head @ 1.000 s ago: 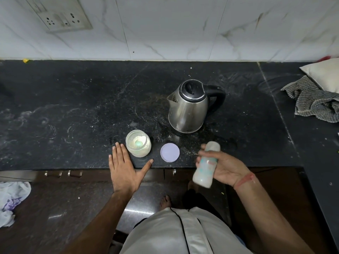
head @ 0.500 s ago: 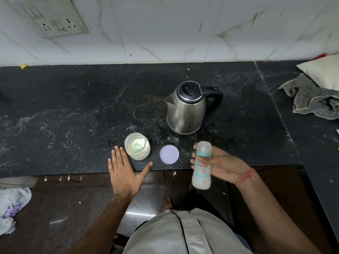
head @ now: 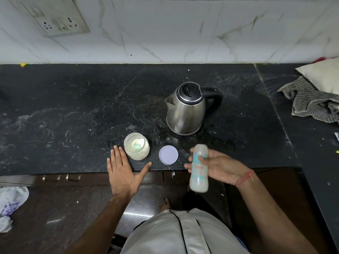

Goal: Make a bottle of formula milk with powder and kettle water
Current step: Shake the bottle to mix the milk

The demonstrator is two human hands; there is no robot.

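milky bottle [head: 199,168] in right hand [head: 218,166]

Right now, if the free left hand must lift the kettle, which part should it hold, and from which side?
Hold the black loop handle of the kettle. It sticks out on the right, opposite the spout, so come from the right. The left hand would probably need to cross over.

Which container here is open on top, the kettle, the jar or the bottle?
The powder jar beside the left hand: its lilac lid lies on the counter. The kettle has its lid down.
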